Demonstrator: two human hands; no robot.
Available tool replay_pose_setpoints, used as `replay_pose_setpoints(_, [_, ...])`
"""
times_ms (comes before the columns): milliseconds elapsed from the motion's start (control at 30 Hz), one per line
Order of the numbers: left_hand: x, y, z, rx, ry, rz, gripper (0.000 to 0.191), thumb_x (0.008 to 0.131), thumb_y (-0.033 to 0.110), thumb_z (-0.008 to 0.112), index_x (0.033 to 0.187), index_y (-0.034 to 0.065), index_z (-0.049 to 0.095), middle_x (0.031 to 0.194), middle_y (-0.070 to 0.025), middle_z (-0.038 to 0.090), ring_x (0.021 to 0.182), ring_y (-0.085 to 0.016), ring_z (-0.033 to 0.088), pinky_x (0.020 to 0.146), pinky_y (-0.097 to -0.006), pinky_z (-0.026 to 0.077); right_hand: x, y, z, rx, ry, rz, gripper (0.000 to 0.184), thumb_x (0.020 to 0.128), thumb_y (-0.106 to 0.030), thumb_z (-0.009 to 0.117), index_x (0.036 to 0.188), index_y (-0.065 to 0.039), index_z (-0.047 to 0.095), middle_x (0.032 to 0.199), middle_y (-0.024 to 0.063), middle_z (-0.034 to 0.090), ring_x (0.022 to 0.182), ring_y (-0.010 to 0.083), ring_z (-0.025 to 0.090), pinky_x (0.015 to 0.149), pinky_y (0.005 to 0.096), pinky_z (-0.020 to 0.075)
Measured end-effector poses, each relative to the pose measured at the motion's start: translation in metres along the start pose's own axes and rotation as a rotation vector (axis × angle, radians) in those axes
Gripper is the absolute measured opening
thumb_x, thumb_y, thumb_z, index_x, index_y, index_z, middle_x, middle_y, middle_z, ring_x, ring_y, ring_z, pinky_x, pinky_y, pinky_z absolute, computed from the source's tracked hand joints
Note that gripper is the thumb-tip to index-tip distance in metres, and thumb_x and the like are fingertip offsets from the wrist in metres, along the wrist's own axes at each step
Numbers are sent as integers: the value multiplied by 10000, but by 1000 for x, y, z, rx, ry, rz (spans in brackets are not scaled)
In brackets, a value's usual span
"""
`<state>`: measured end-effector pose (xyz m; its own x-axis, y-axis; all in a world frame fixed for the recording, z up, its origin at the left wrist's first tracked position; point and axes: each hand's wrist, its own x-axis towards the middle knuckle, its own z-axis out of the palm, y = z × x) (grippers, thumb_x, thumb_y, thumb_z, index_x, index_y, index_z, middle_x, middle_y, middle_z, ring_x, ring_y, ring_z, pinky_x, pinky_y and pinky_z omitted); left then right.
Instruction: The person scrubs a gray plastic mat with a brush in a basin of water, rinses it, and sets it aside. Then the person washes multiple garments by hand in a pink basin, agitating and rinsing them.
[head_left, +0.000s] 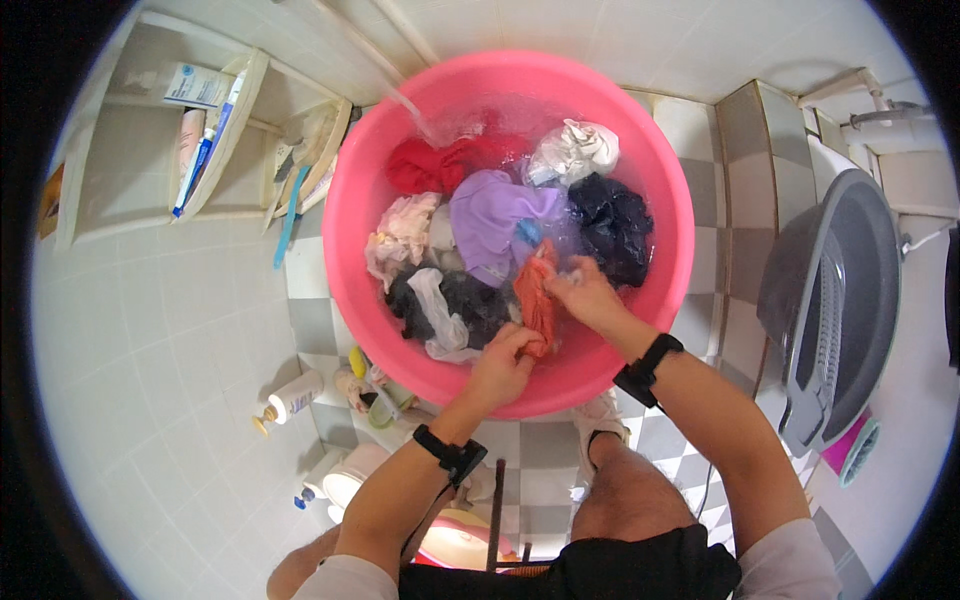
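Observation:
A large pink plastic tub holds water and wet laundry. Near its front rim, my left hand grips the lower end of an orange-red cloth. My right hand is at the upper part of that cloth, its fingertips closed on the edge. Around them lie a lavender garment, a dark navy cloth, a black cloth with a white strip of cloth over it, a pale pink cloth, a red cloth and a white bundle.
Water runs from above into the tub. At left is a wall shelf with toothpaste tubes; below stand a white pump bottle and brushes. A grey basin with a washboard leans at right. My shoe is by the tub.

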<state>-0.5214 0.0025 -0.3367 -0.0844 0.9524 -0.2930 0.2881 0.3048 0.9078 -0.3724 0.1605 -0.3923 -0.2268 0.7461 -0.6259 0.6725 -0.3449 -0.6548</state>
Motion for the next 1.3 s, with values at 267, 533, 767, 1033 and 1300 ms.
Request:
replay_pose_setpoints(267, [-5, -8, -8, 143, 388, -215, 195, 835, 92, 663, 1020, 35, 690, 942, -168, 644, 932, -372, 621, 844, -414, 508, -39, -108, -95, -266, -543, -21, 360, 859, -131, 722, 1210, -62, 674, 993, 91, 710, 866, 209, 698, 649, 324, 588])
replay_pose_setpoints(533, [-9, -3, 5, 15, 420, -505, 234, 844, 209, 658, 1019, 65, 713, 999, -252, 719, 982, -413, 690, 865, -480, 538, -179, -170, -109, -451, -311, -134, 421, 864, -109, 690, 1263, -9, 604, 1081, 185, 707, 919, 276, 713, 761, 388, 585])
replay_pose_setpoints(767, [-10, 6, 19, -66, 416, -510, 235, 846, 173, 657, 1034, 47, 716, 991, -247, 727, 986, -414, 702, 857, -459, 544, -233, -205, -142, -679, -269, -334, 323, 908, -169, 692, 1203, -47, 639, 980, 167, 732, 872, 268, 726, 810, 379, 569])
replay_pose_setpoints(1033, [13, -1, 5, 4, 571, -549, 270, 883, 222, 632, 1049, 20, 699, 1034, -247, 720, 1024, -442, 675, 876, -482, 527, -262, -274, -167, -544, -80, -504, 272, 948, -144, 636, 1186, -14, 630, 955, 112, 744, 874, 171, 711, 797, 332, 555])
replay_pose_setpoints(1300, [19, 6, -3, -52, 618, -561, 266, 862, 231, 627, 1038, 47, 702, 1067, -252, 708, 1062, -441, 662, 906, -487, 523, -280, -299, -180, -522, 24, -570, 327, 932, -131, 624, 1232, 0, 618, 1028, 111, 729, 949, 157, 675, 868, 307, 523])
